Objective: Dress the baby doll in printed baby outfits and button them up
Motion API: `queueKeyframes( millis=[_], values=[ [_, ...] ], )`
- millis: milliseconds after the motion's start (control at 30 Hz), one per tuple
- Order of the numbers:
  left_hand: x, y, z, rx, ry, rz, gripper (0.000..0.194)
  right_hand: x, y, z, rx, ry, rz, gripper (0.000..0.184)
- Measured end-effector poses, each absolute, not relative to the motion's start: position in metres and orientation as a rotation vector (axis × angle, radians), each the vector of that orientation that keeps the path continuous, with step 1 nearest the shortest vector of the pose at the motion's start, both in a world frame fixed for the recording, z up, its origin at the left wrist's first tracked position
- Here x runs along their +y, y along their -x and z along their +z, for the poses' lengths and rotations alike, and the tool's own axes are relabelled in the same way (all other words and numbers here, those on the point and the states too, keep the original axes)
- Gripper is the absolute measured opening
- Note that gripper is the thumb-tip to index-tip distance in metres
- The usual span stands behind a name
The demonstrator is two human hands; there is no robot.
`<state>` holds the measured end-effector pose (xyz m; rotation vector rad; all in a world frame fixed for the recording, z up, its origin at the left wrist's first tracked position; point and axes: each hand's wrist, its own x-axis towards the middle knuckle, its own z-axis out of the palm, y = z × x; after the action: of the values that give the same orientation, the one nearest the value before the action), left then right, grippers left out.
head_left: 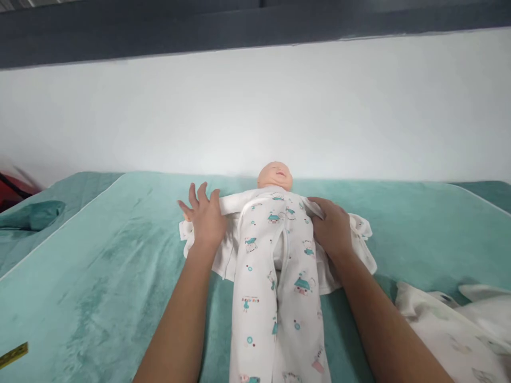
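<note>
A baby doll (274,175) lies on its back, head toward the wall. Over its front is a white printed baby romper (259,255) with long legs reaching toward me. A white baby top (227,260) is spread beneath it, with a tie at its right edge. My left hand (208,215), fingers spread, rests against the doll's sleeved arm on the left. On the other side, my right hand (331,223) has its fingers curled at the romper's edge near the doll's shoulder; its palm side is hidden.
A green plush sheet (120,266) covers the bed. Crumpled white printed cloth (447,330) lies at the lower right. A white wall (239,106) rises behind, below a dark beam. At the lower left edge is a yellow strip (14,355).
</note>
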<state>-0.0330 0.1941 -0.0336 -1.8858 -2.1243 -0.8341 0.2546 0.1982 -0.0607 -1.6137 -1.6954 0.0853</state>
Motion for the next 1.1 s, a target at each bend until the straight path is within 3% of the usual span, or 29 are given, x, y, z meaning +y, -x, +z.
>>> queueKeyframes(
  millis=[167,233,367,533,833,1100],
  values=[
    [0.175,-0.028,0.0,-1.746,2.427,-1.257,0.047,0.201,-0.254,-0.053,-1.451,1.587,0.25,0.04],
    [0.178,-0.063,0.014,-1.638,2.707,-1.023,0.037,0.2,-0.256,-0.052,-1.437,1.61,0.253,0.038],
    [0.201,-0.122,0.027,-1.472,2.78,-0.205,0.023,0.202,-0.259,-0.053,-1.43,1.635,0.171,0.033],
    [0.232,-0.158,0.019,-1.612,2.702,0.264,0.021,0.207,-0.26,-0.054,-1.395,1.638,0.163,0.031],
    [0.22,-0.125,0.042,-1.611,2.608,0.142,0.034,0.207,-0.269,-0.047,-1.139,1.472,0.348,0.029],
    [0.204,-0.08,0.07,-1.661,2.516,0.031,0.025,0.214,-0.277,-0.057,-0.682,1.225,0.666,0.022]
  ],
)
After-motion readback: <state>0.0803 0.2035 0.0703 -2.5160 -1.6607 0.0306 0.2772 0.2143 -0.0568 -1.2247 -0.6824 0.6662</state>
